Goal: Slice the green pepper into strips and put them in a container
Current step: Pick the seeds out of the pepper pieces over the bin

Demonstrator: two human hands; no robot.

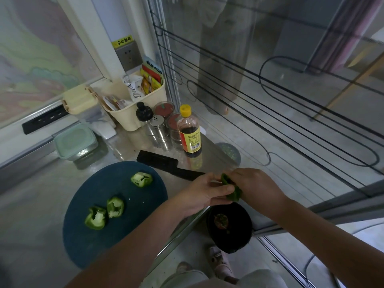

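Head view: we see both forearms reaching forward past the desk's point(31, 215) right edge. The left hand point(204, 192) and right hand point(256, 185) grip one green pepper piece point(232, 191) between curled fingers, above a black bin point(230, 242). Three pepper chunks point(115, 206) lie on the cutting board point(133, 223).

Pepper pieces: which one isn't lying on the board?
The piece held between left hand and right hand above the black bin; the other three lie on the cutting board.
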